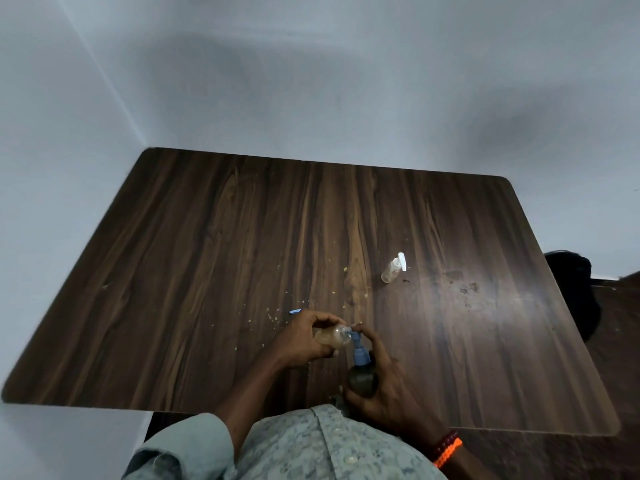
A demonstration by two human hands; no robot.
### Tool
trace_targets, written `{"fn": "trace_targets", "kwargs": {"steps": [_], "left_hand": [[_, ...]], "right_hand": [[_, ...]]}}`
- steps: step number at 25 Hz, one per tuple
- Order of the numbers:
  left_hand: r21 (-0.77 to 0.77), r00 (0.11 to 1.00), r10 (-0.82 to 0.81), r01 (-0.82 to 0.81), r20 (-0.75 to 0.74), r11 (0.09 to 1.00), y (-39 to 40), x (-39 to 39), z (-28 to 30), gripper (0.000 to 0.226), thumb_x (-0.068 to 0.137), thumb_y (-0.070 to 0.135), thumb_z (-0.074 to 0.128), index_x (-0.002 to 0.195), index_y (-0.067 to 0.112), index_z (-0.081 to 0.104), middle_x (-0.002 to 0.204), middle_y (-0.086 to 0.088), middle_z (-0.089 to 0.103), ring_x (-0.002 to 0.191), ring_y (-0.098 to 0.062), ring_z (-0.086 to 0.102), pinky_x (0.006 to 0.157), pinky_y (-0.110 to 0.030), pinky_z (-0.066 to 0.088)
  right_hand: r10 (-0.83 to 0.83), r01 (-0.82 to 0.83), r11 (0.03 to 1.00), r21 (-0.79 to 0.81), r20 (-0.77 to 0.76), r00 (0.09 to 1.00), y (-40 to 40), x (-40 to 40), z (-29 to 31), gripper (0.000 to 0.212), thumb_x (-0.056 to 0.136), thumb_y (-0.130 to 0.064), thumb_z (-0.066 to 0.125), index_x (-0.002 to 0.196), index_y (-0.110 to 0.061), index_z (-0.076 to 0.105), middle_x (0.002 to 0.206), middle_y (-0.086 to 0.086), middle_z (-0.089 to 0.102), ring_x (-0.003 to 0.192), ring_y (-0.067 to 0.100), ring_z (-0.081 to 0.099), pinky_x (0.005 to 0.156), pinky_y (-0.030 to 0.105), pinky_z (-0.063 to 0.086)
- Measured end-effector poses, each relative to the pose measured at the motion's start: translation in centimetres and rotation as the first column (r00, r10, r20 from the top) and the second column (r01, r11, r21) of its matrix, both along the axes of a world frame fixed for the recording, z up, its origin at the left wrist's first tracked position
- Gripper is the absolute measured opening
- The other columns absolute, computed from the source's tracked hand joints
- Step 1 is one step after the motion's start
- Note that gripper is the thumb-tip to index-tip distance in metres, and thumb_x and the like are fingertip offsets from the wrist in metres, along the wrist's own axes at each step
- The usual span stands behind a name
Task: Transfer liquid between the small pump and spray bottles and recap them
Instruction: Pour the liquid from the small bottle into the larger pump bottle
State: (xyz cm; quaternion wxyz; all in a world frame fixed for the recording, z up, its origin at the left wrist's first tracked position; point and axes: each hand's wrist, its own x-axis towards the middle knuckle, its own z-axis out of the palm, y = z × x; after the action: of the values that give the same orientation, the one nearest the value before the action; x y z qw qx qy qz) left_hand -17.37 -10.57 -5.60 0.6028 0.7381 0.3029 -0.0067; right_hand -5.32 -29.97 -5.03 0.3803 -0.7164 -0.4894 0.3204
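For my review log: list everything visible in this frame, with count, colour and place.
Wooden table: one, dark brown, fills the middle.
Clear plastic bottle with white pump top: one, on the table, right of centre.
Clear uncapped bottle of amber liquid: one, tilted sideways in the left hand.
Dark bottle with blue pump top: one, upright in the right hand.
Small blue piece: one, behind the left hand.
Crumbs: several, pale, scattered mid-table.
Left hand: grips the amber bottle.
Right hand: grips the dark bottle, finger on its pump.

Dark wood-grain table [207, 271], blue pump head [358, 351], white-capped bottle [394, 268], possibly floral grey-green shirt [311, 448]
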Motion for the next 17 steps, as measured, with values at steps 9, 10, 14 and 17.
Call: {"fn": "trace_targets", "kwargs": {"steps": [9, 10, 14, 17], "left_hand": [[-0.014, 1.0, -0.011, 0.011, 0.01, 1.0, -0.28, -0.02, -0.07, 0.049, 0.073, 0.001, 0.086, 0.114, 0.025, 0.076, 0.116, 0.008, 0.075, 0.115, -0.011, 0.069, 0.091, -0.04, 0.064], [-0.032, 1.0, 0.003, -0.002, 0.015, 0.999, -0.24, -0.02, -0.06, 0.048, 0.074, 0.002, 0.086, 0.115, 0.025, 0.076, 0.116, 0.008, 0.075, 0.115, -0.011, 0.068, 0.089, -0.04, 0.065], [-0.048, 0.999, 0.032, -0.03, 0.029, 0.998, -0.13, -0.09, 0.07, 0.047, 0.075, 0.003, 0.086, 0.115, 0.027, 0.076, 0.117, 0.007, 0.074, 0.115, -0.012, 0.068, 0.085, -0.039, 0.066], [-0.011, 1.0, 0.005, -0.005, 0.015, 1.0, -0.29, -0.07, 0.22, 0.049, 0.073, 0.001, 0.086, 0.115, 0.025, 0.077, 0.117, 0.008, 0.075, 0.115, -0.009, 0.068, 0.091, -0.039, 0.065]], "right_hand": [[0.005, -0.006, 1.0, -0.031, -0.028, 1.0, -0.14, 0.13, -0.47, 0.083, 0.085, -0.036, 0.081, 0.149, -0.046, 0.029, 0.108, -0.019, 0.072, 0.087, 0.008, 0.076, 0.073, 0.025, 0.063], [0.009, -0.01, 0.999, -0.03, -0.035, 0.999, -0.19, -0.02, -0.34, 0.087, 0.085, -0.038, 0.081, 0.152, -0.047, 0.026, 0.116, -0.02, 0.071, 0.096, 0.007, 0.076, 0.08, 0.026, 0.064], [0.029, -0.031, 0.999, -0.039, -0.057, 0.998, -0.65, 0.07, -0.21, 0.098, 0.087, -0.041, 0.083, 0.16, -0.043, 0.017, 0.142, -0.015, 0.061, 0.122, 0.007, 0.068, 0.102, 0.036, 0.06], [-0.006, 0.002, 0.998, -0.068, -0.058, 0.998, -0.73, 0.17, -0.26, 0.089, 0.084, -0.039, 0.083, 0.151, -0.044, 0.026, 0.119, -0.008, 0.071, 0.099, 0.014, 0.076, 0.083, 0.041, 0.066]]}}
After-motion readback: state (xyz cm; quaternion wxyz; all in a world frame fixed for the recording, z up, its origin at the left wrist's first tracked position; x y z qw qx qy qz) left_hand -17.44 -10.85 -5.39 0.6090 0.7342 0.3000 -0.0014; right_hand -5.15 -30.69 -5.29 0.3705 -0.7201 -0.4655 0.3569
